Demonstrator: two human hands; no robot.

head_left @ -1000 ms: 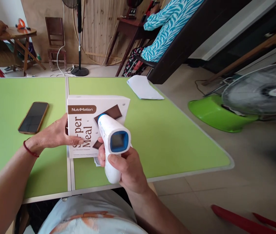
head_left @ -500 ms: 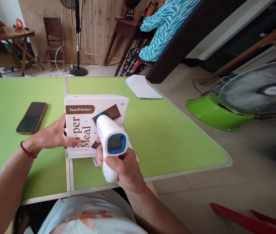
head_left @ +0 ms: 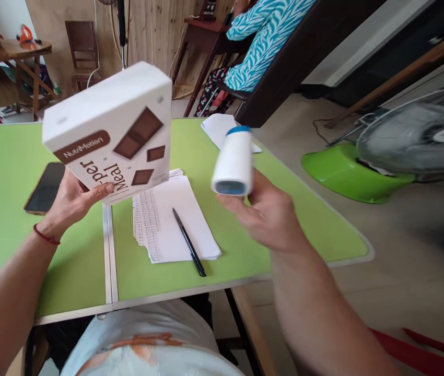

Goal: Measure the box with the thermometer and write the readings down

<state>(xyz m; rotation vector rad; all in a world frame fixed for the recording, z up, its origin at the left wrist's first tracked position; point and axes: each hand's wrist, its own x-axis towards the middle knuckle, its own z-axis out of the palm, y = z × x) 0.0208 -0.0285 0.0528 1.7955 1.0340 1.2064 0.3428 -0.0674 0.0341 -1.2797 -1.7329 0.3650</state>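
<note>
My left hand grips a white cardboard box by its lower left corner and holds it tilted above the green table. Brown squares and the word NutriMotion are printed on its front. In my right hand is a white infrared thermometer with blue trim, raised over the table's right part; its handle is mostly hidden by the fingers. Between the hands lies a stack of paper sheets with rows of small writing. A black pen rests across the top sheet.
A smartphone lies left of the box, partly behind my left hand. Folded white paper sits at the far edge of the green table. A fan stands right, and a person in a blue patterned top sits beyond.
My left hand has lifted the box up and to the left, uncovering the papers and pen. My right hand has moved the thermometer up and right, away from the box.
</note>
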